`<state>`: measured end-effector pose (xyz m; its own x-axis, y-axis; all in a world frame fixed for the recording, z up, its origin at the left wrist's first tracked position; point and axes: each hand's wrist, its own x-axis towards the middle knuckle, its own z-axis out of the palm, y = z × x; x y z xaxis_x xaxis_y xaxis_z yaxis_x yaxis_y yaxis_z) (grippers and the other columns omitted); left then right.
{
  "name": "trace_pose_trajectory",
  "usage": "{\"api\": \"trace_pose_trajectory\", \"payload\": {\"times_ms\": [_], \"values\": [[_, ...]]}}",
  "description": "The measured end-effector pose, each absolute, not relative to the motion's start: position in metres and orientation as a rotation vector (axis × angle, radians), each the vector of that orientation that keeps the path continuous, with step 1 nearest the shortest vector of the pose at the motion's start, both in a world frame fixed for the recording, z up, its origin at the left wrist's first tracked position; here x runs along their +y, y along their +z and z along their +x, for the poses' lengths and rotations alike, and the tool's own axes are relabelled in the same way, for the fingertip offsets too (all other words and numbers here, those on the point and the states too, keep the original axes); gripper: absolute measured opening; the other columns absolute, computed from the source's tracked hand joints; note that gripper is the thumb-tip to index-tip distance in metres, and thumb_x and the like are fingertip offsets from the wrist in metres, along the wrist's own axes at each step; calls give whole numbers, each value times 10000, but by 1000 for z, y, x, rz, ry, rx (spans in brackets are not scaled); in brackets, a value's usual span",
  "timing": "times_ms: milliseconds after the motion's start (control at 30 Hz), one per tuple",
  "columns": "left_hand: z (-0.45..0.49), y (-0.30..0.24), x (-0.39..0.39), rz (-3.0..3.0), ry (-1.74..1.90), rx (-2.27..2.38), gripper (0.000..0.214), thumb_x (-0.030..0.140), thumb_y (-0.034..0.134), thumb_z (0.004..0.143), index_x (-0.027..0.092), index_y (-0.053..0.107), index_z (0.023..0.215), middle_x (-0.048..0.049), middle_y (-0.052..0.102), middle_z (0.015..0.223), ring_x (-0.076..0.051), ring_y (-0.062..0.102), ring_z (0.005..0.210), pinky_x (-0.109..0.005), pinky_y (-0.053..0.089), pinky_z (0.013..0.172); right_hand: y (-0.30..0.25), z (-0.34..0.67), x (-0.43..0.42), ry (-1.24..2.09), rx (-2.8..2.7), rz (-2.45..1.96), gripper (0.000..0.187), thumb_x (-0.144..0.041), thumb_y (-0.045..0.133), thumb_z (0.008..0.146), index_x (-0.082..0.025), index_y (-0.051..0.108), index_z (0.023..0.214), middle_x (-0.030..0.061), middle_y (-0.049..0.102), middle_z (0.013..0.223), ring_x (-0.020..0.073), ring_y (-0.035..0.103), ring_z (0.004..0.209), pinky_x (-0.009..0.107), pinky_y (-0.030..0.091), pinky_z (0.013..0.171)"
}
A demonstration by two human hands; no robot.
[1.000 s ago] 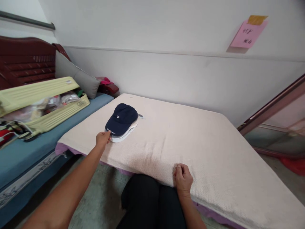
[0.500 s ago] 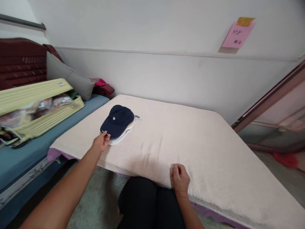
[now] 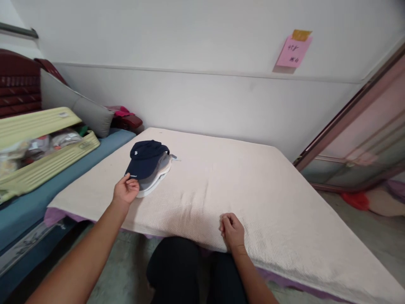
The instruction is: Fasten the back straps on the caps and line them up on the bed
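Note:
My left hand pinches the brim of a navy baseball cap, thumb on top and fingers below. The cap bears a small white mark on its front and white lettering at the brim's edge. Beneath it shows a stack of paler caps, grey and white, lying on the cream bed cover. My right hand rests in a loose fist at the near edge of the cover, well apart from the caps. The inside of that fist is hidden.
A blue mattress adjoins on the left, with a yellow-green slatted case of bagged items and a grey cushion. A white wall with a pink note stands behind. A pink-framed sliding door is at right.
The navy cap has lifted and tilted toward the left in my left hand, baring more of the grey cap beneath. My right hand stays on the cover. The view has turned slightly right.

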<state>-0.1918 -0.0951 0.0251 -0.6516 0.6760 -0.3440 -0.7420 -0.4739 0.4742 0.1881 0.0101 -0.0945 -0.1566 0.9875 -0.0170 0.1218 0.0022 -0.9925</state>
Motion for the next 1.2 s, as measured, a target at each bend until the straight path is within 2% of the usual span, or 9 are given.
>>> {"api": "trace_pose_trajectory", "payload": {"times_ms": [200, 400, 667, 867, 1000, 1200], "values": [[-167, 38, -86, -77, 2081, 616, 249, 52, 406, 906, 176, 416, 690, 78, 395, 489, -43, 474, 405, -116, 377, 385, -91, 186, 30, 1460, -1456, -1179, 258, -432, 503, 783, -186, 512, 707, -56, 497, 448, 74, 384, 320, 179, 267, 311], [-123, 44, -62, -33, 2007, 578, 252, -9, 384, 868, 156, 442, 686, 62, 429, 502, -27, 475, 413, -85, 381, 380, -91, 178, 42, 1522, -1490, -1199, 160, -329, 502, 747, -191, 504, 666, -64, 494, 403, 66, 355, 273, 173, 229, 287], [-24, 47, -27, 49, 1855, 645, 227, -48, 508, 724, 133, 498, 587, 62, 404, 473, -31, 435, 400, -105, 363, 361, -90, 175, 47, 1554, -1456, -1186, 125, -301, 488, 729, -204, 476, 651, -69, 485, 427, 73, 380, 302, 184, 244, 308], [36, 28, -6, 77, 1732, 694, 241, -39, 615, 641, 135, 490, 532, 62, 435, 469, -37, 438, 414, -119, 354, 365, -83, 175, 52, 1594, -1390, -1149, 122, -295, 489, 728, -203, 479, 649, -68, 483, 439, 75, 389, 330, 188, 263, 326], [53, 4, 0, 35, 1663, 751, 257, -41, 620, 652, 138, 485, 527, 55, 459, 461, -40, 441, 404, -119, 358, 354, -76, 170, 57, 1672, -1338, -1140, 123, -271, 484, 712, -197, 473, 614, -57, 483, 455, 80, 410, 342, 197, 280, 339], [57, -21, 12, -57, 1590, 842, 258, -41, 546, 753, 128, 502, 563, 30, 480, 455, -44, 465, 396, -116, 409, 358, -69, 151, 51, 1874, -1241, -1126, 99, -235, 495, 695, -189, 518, 610, -38, 479, 447, 100, 431, 372, 216, 308, 374]]}}
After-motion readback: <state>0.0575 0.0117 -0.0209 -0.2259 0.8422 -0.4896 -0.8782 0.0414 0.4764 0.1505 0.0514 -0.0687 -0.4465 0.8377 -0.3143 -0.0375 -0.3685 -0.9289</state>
